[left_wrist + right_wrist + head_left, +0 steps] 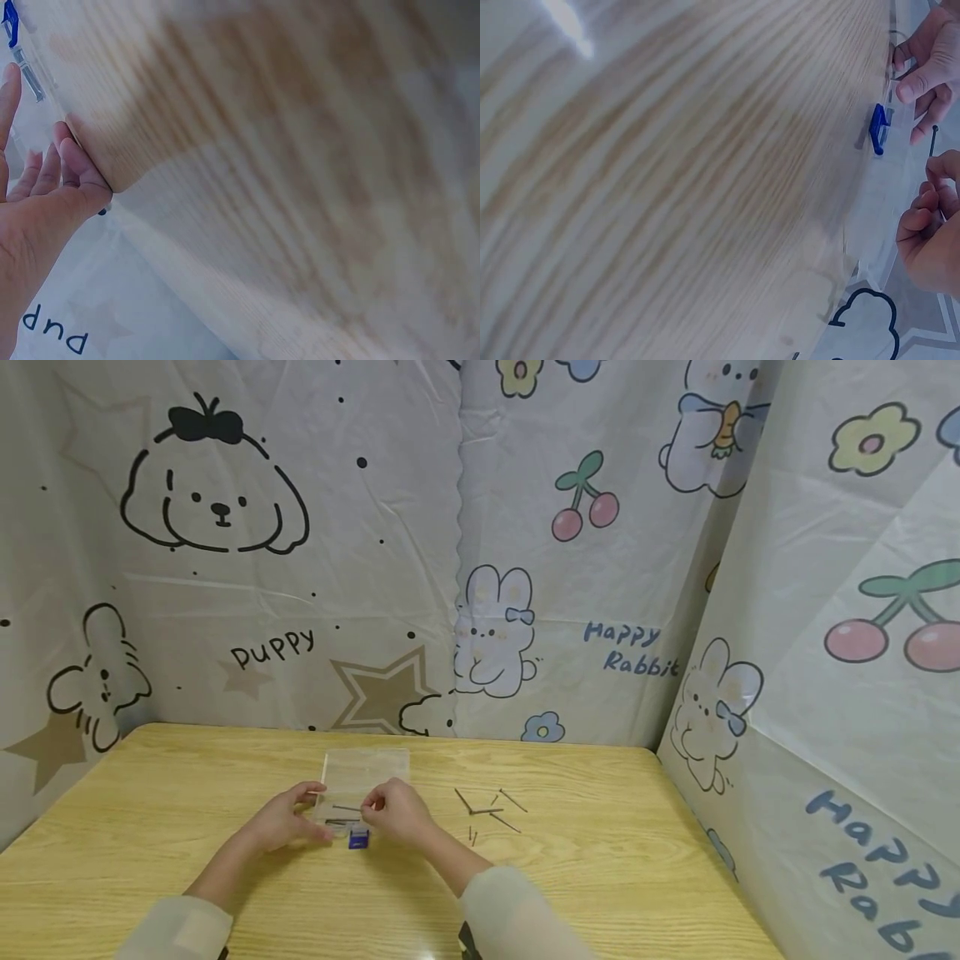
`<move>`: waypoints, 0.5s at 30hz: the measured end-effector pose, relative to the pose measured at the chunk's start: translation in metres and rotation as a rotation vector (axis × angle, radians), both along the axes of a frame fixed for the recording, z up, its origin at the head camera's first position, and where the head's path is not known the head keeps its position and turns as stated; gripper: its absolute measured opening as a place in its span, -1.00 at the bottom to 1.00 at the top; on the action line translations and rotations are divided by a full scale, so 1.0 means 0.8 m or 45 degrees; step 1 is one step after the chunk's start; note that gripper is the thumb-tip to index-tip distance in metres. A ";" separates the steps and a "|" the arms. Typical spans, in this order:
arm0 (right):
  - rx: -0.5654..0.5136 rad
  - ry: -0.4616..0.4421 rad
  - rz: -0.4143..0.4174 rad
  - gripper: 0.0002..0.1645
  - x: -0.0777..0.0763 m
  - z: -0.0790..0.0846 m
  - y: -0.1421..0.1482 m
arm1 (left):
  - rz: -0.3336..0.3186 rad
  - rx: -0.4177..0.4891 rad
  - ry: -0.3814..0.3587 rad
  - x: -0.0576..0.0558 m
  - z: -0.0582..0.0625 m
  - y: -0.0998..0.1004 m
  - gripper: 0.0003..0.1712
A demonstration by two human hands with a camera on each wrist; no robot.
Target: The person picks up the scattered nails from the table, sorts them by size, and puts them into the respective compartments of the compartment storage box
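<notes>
A clear plastic box (367, 768) lies with its lid raised at the back and a blue latch (358, 839) at its front. My left hand (285, 820) holds the box's left side, thumb near the front and fingers toward the back. Over the box, my right hand (399, 811) pinches a thin dark nail (934, 141) between thumb and forefinger, its round head pointing away from the fingers. More dark nails (341, 822) show in the front of the box. In the left wrist view, the blue latch (10, 22) appears at the upper left corner.
Several loose nails (472, 812) of different lengths are scattered on the wooden table (600, 860) right of the box. A printed cloth (375, 552) with cartoon animals hangs behind the table and along its right side.
</notes>
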State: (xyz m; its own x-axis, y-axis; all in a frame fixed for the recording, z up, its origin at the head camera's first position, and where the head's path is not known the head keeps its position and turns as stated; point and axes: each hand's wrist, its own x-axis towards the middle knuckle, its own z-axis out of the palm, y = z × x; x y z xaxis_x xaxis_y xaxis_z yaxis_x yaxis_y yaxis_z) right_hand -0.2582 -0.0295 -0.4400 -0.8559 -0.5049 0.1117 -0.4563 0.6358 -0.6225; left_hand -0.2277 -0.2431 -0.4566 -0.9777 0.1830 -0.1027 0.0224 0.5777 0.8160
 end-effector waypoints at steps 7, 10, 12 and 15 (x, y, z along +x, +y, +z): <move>0.005 -0.014 -0.001 -0.87 0.000 -0.002 -0.013 | -0.002 0.029 -0.005 0.000 -0.002 0.000 0.03; 0.010 -0.016 0.002 -0.86 0.000 -0.003 -0.016 | -0.003 0.038 -0.012 0.001 -0.002 0.000 0.03; 0.014 -0.016 0.001 -0.86 0.000 -0.005 -0.017 | -0.005 0.034 -0.009 0.001 -0.001 0.000 0.03; 0.021 -0.032 -0.009 -0.85 0.001 -0.007 -0.019 | -0.005 0.030 -0.008 0.002 -0.001 0.000 0.03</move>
State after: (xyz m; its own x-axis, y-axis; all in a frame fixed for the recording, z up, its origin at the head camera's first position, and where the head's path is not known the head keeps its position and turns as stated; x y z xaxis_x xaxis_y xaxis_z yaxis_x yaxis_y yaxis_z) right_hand -0.2577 -0.0444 -0.4457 -0.8620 -0.5001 0.0821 -0.4361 0.6493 -0.6231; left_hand -0.2261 -0.2433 -0.4570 -0.9764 0.1891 -0.1046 0.0191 0.5580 0.8296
